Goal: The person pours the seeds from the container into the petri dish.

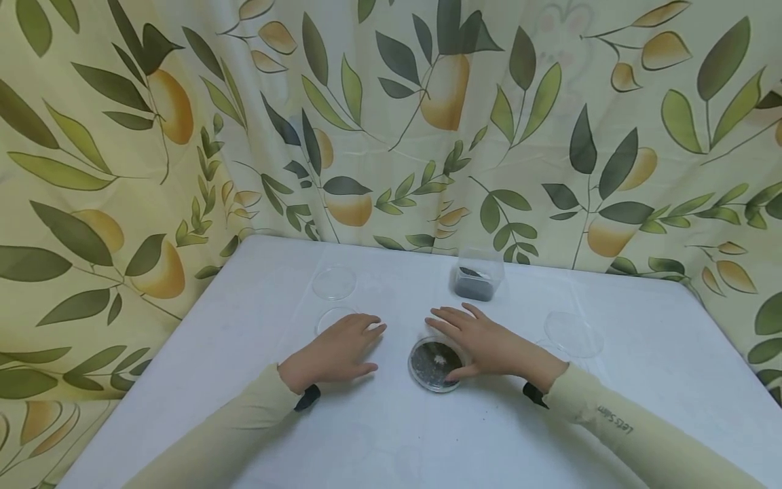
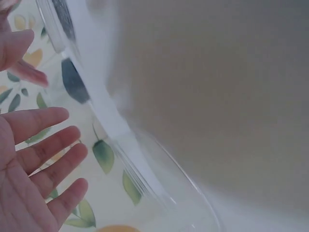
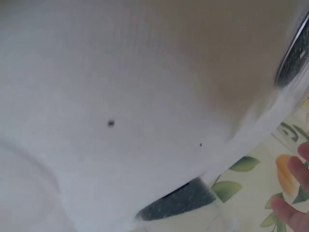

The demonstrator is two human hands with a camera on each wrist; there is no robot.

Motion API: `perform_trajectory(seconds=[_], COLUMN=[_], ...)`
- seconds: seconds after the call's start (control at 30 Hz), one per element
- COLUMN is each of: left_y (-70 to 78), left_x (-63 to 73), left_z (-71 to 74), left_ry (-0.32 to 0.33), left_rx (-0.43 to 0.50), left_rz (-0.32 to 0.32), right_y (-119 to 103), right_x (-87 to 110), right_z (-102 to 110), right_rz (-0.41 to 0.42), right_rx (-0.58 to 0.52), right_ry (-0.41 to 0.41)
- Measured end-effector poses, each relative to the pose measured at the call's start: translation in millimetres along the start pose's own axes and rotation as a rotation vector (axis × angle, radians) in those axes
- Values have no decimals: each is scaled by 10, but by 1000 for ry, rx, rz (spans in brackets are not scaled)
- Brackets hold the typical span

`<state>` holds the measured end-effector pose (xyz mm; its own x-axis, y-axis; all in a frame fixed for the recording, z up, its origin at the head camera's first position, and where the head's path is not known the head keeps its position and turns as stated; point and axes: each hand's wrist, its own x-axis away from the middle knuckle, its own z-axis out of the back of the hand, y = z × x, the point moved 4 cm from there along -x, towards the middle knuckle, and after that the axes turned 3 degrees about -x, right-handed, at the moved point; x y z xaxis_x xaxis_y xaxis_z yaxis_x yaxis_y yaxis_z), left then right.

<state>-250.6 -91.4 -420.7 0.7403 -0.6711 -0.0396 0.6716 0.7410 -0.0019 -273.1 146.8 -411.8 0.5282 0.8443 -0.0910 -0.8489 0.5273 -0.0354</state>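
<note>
A round clear dish (image 1: pixel 432 370) holds dark granules with a small pale patch among them. My right hand (image 1: pixel 491 348) hovers over its right edge with fingers spread, and the thumb overlaps the dish in the head view. To the left of the dish, my left hand (image 1: pixel 339 350) is held above the table, fingers apart and nothing in the palm. Behind it, partly hidden, lies an empty clear round dish (image 1: pixel 326 316). In the right wrist view only some fingertips (image 3: pixel 285 212) of my right hand show, near the granule-filled dish (image 3: pixel 293 60).
Farther back stands a clear square tub (image 1: pixel 475 288) with dark granules. Another clear round dish (image 1: pixel 334 282) lies at the back left, and a clear round piece (image 1: pixel 573 334) lies at right. Dark specks dot the white table (image 1: pixel 391 435). A leaf-and-fruit patterned curtain (image 1: pixel 391 136) hangs behind.
</note>
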Motion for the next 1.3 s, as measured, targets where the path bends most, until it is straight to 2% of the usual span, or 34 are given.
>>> perform_trajectory(seconds=[0.2, 0.33, 0.47, 0.67, 0.87, 1.03, 1.13, 1.3], left_y=[-164, -292, -429, -601, -704, -766, -794, -830], left_x=[99, 147, 182, 238, 289, 314, 324, 345], left_z=[13, 36, 58, 65, 77, 57, 43, 35], left_ry=[63, 100, 131, 125, 120, 80, 61, 53], left_rx=[6, 21, 57, 76, 98, 117, 125, 120], left_rz=[13, 43, 86, 159, 219, 264, 285, 293], right_y=[111, 214, 352, 615, 855, 1038, 1134, 1263], right_x=[9, 14, 20, 44, 77, 85, 88, 95], right_z=[149, 268, 398, 519, 538, 510, 490, 455], right_rz=[9, -19, -101, -250, -331, -421, -471, -546], right_rx=[63, 17, -60, -171, -220, -321, -394, -455], right_ry=[115, 184, 212, 228, 276, 273, 263, 259])
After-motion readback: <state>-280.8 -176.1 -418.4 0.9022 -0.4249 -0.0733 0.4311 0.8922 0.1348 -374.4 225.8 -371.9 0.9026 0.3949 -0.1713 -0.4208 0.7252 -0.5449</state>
